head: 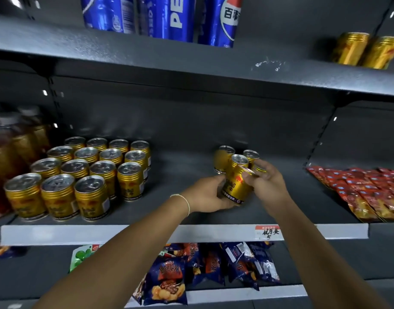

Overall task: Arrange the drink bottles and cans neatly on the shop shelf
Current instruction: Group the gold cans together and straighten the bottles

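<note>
Head view: a gold can is gripped low down by the left hand and pinched near its top by the right hand. It is held tilted at the middle shelf; whether its base touches cannot be told. Two more cans are seen just behind, a tidy block of cans well left, snack packets right.

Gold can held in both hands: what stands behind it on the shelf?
Two upright gold cans, the back-left can and the back-right can, stand behind the held can. The right hand covers anything beside them.
</note>
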### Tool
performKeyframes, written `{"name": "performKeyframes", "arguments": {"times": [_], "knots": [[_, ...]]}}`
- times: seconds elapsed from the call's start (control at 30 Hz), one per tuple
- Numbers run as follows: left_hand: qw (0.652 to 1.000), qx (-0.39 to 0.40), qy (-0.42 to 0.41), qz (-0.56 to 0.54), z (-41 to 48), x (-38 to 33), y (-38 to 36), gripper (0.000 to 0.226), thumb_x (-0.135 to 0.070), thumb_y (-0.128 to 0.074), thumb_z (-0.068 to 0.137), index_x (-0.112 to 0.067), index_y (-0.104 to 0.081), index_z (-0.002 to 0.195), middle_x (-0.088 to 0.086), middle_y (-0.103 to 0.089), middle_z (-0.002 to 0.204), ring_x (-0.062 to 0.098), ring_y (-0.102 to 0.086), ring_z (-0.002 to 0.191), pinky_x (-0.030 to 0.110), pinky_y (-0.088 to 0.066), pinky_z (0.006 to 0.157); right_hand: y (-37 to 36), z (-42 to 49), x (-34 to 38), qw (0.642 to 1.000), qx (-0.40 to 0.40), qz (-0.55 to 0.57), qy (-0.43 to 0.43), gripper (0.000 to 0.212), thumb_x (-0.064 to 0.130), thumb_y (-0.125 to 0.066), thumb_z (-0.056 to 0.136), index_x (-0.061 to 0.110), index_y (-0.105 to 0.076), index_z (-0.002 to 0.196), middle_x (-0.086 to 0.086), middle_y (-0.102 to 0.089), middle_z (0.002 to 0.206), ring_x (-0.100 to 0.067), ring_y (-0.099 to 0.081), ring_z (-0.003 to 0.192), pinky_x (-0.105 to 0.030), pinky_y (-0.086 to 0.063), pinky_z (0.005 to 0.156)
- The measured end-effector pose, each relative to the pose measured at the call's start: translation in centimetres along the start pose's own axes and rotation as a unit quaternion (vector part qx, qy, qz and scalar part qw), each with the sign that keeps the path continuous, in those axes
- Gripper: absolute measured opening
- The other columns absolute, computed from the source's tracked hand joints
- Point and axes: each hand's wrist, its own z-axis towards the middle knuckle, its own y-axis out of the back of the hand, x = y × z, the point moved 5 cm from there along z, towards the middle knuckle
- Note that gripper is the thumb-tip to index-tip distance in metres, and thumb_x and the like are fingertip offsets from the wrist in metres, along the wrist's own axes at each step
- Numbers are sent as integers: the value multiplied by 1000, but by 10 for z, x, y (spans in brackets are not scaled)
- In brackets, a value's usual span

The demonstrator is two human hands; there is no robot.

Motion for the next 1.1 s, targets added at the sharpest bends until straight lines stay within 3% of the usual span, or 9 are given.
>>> {"name": "performKeyframes", "arguments": {"times": [0.1,0.23,0.37,0.53,0.67,0.73,0.83,0.97,1.1], "knots": [[992,-24,21,-119,-13,10,20,65,-31,-86,70,-34,-50,124,-19,-64,109,2,-62,100,18,-49,90,-29,-6,14,996,55,70,-9,47,-1,-68,90,20,-55,130,-7,-67,119,-18,-64,104,-34,-52,83],[983,-89,20,-161,-33,23,50,67,-31,-90,62,-31,-55,119,-11,-69,107,7,-66,98,33,-53,94,-67,-14,30,990,98,100,2,45,5,-67,92,17,-54,133,-4,-65,120,-21,-61,115,-40,-49,100],[975,-171,19,-137,-57,38,79,63,-42,-90,56,-34,-60,111,-15,-70,98,-1,-65,88,23,-53,85,-105,-24,35,989,101,106,-6,48,20,-71,91,5,-54,134,-13,-64,127,-25,-62,117,-45,-47,107],[970,-240,20,-28,-83,54,101,66,-52,-86,56,-31,-56,112,-16,-67,93,-2,-63,82,17,-53,74,-150,-44,35,987,162,10,0,55,38,-80,77,12,-62,122,-3,-75,108,-14,-72,100,-33,-58,90],[979,-204,8,25,-100,69,116,75,-54,-86,60,-30,-49,121,-14,-64,103,2,-61,91,17,-50,76,-174,-56,37,985,169,37,-7,47,23,-80,80,8,-61,120,-9,-73,111,-20,-70,104,-39,-56,94],[984,-162,-7,72,-111,78,127,83,-57,-81,67,-30,-41,135,-8,-60,126,9,-56,112,21,-47,92,-183,-61,35,983,169,64,-10,40,15,-78,83,6,-62,118,-10,-73,111,-24,-69,106,-43,-54,98],[975,-148,2,163,-130,97,154,83,-58,-62,86,-27,-24,153,-1,-34,155,18,-36,138,28,-33,106,-194,-70,31,983,165,82,-10,38,9,-74,85,5,-60,121,-11,-72,114,-25,-67,110,-44,-52,100],[967,-153,50,199,-144,127,186,59,-24,-47,97,-23,-29,153,7,-40,152,28,-44,134,35,-40,109,-212,-81,18,982,161,96,-2,41,2,-73,85,6,-58,123,-10,-72,116,-20,-68,107,-34,-55,91],[959,-101,74,255,-140,147,190,52,-26,-40,100,-16,-33,151,8,-35,156,26,-33,142,35,-30,116,-227,-94,-1,981,169,89,26,41,-2,-75,81,18,-61,114,-2,-73,110,-8,-70,97,-19,-56,74]]}}
